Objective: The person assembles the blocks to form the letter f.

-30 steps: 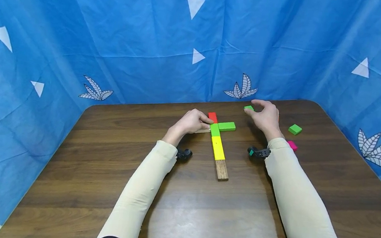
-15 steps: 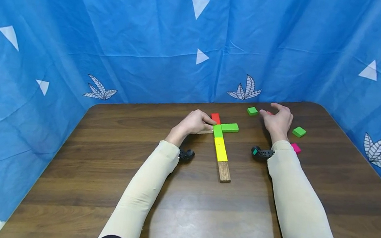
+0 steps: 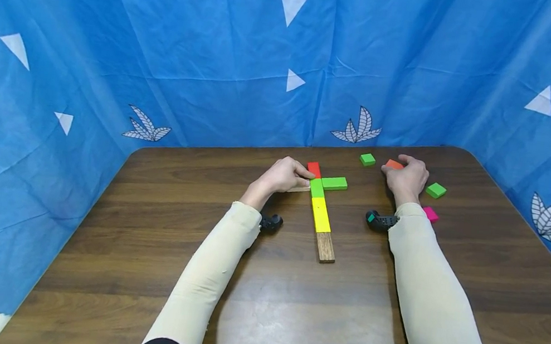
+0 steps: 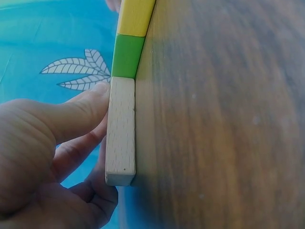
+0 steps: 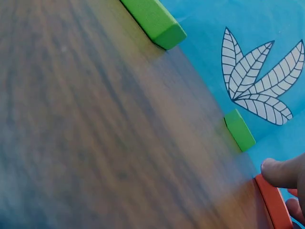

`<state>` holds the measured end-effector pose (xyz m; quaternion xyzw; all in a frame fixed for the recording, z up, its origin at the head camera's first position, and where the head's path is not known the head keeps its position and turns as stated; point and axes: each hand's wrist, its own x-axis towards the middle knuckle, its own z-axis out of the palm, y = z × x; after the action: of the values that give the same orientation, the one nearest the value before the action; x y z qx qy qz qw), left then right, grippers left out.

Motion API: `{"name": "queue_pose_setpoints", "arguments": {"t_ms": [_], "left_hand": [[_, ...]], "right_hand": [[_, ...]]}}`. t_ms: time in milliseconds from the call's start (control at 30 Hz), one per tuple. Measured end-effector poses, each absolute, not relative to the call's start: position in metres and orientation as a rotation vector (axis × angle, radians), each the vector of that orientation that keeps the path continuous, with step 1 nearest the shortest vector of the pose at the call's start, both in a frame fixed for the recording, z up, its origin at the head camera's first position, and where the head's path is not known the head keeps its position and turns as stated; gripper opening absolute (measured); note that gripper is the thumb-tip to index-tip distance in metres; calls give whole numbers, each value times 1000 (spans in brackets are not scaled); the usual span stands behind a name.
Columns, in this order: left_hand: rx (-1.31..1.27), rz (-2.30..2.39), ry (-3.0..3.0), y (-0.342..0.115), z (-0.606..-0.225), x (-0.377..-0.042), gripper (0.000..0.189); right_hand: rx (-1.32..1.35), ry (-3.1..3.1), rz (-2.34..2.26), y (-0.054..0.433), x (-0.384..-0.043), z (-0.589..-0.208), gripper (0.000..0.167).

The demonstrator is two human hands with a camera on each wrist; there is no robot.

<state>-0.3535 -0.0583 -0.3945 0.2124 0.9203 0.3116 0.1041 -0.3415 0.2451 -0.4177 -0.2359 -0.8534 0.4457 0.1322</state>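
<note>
My left hand (image 3: 282, 175) pinches a plain pale wooden block (image 4: 120, 131) lying flat on the table. That block's end meets a green block (image 4: 127, 56), the middle of a cross-shaped row. A red block (image 3: 314, 169) tops the row; a yellow block (image 3: 320, 215) and a brown wood-grain block (image 3: 325, 247) run below it. Another green block (image 3: 334, 183) juts out to the right. Farther right, my right hand (image 3: 407, 178) has its thumb and fingers around an orange-red block (image 5: 274, 202) on the table; its far part is hidden.
A small green block (image 3: 367, 160) lies left of my right hand, near the table's back edge. Another green block (image 3: 436, 190) and a magenta block (image 3: 430, 214) lie to its right, the latter partly behind the sleeve. A blue curtain (image 3: 228, 49) hangs behind the brown table (image 3: 146, 248).
My right hand has moved right, away from the small green block, and taken hold of the orange-red block. The left hand stays at the pale block. The head view has shifted slightly.
</note>
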Motion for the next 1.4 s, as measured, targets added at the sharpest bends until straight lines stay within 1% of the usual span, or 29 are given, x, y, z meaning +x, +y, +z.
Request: {"name": "queue_pose_setpoints", "arguments": {"t_ms": [400, 1000, 1200, 1400], "left_hand": [[632, 896, 2729, -57, -393, -353, 30], [672, 877, 2732, -58, -393, -354, 29], [676, 868, 2726, -58, -394, -355, 29], [673, 868, 2740, -58, -394, -356, 29]], "right_hand": [[-686, -2541, 1252, 246, -343, -419, 52], [-612, -2554, 1249, 248, -345, -414, 52], [-537, -2586, 1257, 244, -343, -402, 54], [-393, -2669, 1186, 236, -343, -390, 53]]}}
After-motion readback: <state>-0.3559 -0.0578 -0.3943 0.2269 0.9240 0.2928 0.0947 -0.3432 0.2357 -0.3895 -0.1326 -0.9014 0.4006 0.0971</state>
